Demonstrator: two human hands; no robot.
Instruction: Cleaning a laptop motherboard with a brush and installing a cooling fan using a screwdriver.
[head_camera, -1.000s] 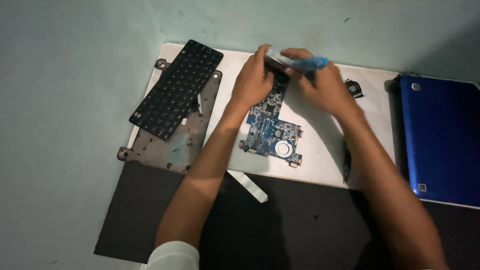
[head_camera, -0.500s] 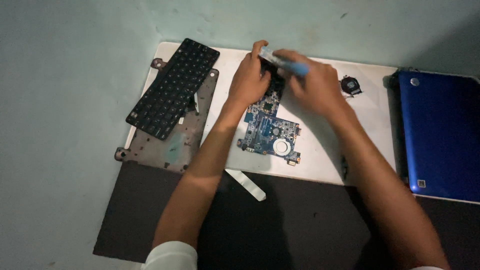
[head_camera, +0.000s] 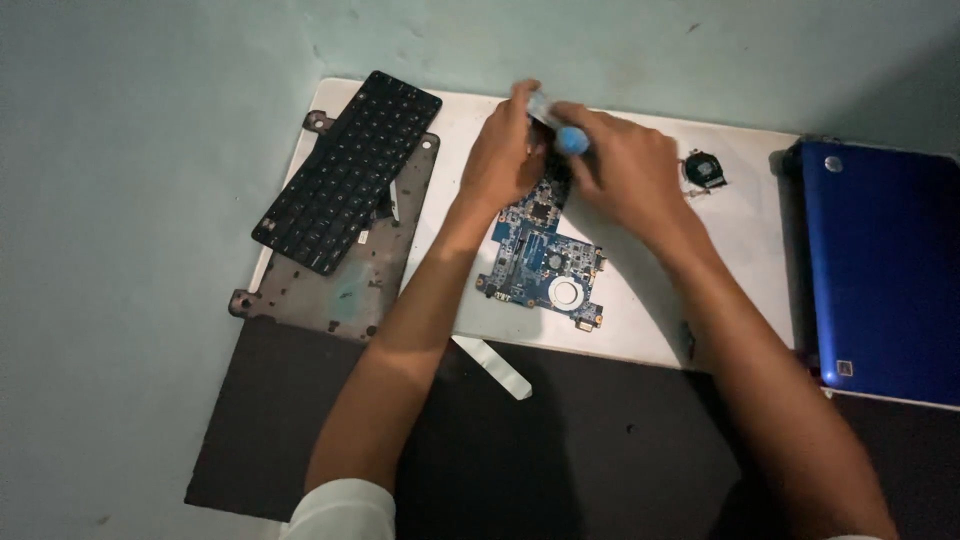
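**Hands at the far end of the circuit board**

The right hand (head_camera: 625, 170) was closed around a blue-handled tool (head_camera: 572, 139); its tip was hidden behind the fingers. The left hand (head_camera: 503, 155) was pinched on the tool's pale upper end, its fingertips partly concealed. Both hands covered the far end of the blue circuit board (head_camera: 545, 265), which lay on a white sheet (head_camera: 740, 240). A black keyboard (head_camera: 348, 170) rested tilted on a grey laptop cover (head_camera: 345, 285) to the left. A small fan (head_camera: 705, 169) and a blue laptop (head_camera: 885, 265), cut off by the edge, lay to the right. A white strip (head_camera: 492, 366) lay nearer.
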